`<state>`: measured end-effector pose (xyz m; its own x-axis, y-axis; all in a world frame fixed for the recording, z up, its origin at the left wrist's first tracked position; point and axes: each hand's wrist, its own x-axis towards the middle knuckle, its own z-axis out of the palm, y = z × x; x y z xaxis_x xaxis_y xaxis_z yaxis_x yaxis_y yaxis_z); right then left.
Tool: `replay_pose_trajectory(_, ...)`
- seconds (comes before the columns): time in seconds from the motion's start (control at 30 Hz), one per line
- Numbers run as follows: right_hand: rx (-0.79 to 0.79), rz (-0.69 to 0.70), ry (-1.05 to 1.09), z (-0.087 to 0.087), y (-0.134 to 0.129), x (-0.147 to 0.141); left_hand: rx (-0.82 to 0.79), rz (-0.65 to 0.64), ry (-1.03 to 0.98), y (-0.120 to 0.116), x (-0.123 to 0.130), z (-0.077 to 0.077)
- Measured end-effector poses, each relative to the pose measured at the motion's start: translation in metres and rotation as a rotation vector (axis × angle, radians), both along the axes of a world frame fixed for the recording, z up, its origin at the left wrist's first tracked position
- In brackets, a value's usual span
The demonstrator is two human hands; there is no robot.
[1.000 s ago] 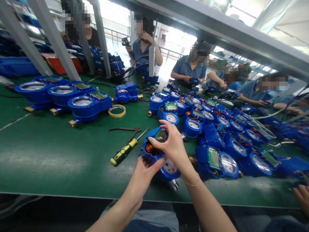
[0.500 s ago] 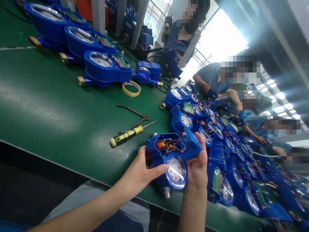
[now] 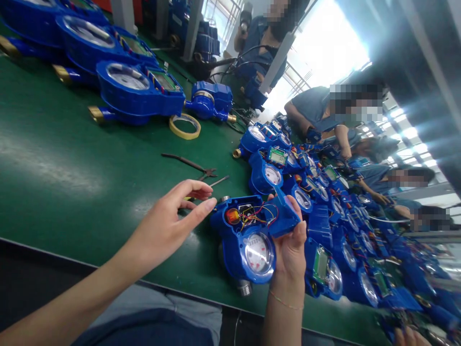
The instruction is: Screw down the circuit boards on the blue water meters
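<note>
- open blue water meter (image 3: 237, 254) — held over the green bench mat (image 3: 61, 158), tilted so its wiring and dial face the wearer
- right hand (image 3: 290, 254) curls firmly round the raised blue cover (image 3: 284, 216), bearing the meter's weight
- left hand (image 3: 162, 230) spread open, fingertips just beside the casing, pinching nothing
- pliers (image 3: 187, 163) lie near those fingertips

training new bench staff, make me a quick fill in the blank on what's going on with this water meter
The blue water meter is held in the ____ hand. Inside its open housing, coloured ____ run between the parts. The mat on the bench below the meter is ____. Past the fingertips of the other hand lies a pair of ____ with long dark handles.

Missing words in order: right, wires, green, pliers
</note>
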<state>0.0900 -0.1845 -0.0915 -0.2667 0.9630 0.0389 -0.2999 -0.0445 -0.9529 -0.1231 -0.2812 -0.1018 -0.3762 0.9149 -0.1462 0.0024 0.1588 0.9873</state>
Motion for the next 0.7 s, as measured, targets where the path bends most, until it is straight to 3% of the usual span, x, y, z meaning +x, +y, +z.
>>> replay_pose_trajectory(0.27,-0.098,0.004,0.129,-0.001,0.002,-0.001,0.085,-0.103,0.139,0.01,0.014,0.01)
replay_pose_trajectory(0.7,-0.104,-0.018,0.086,-0.005,-0.001,0.0,0.032,-0.084,0.115,0.011,0.016,0.008)
